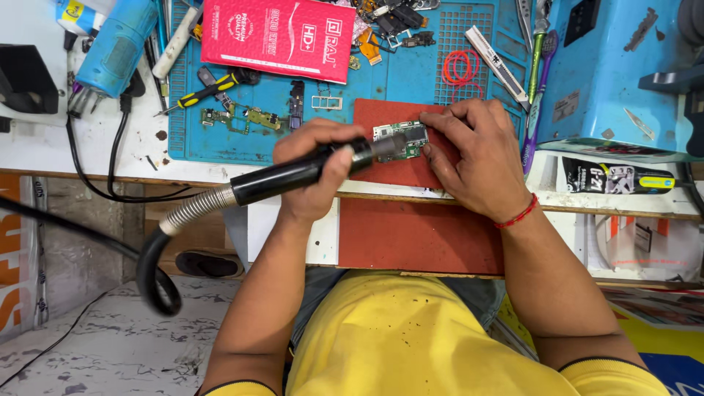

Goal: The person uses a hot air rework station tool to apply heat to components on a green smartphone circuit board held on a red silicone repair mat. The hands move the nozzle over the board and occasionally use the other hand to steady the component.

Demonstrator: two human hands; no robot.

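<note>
Blue silicone work mat (411, 73) is covering the bench top; dark red rectangular pad (389, 172) is lying at its near edge; left hand (315, 172) is clamped round the black hot-air wand (308, 172), long axis running left to right, nozzle aiming right; right hand (480, 158), fingers together, is pinning the small green circuit board (401, 139) on the pad, touching its right edge; board is lying just right of the nozzle tip.
</note>
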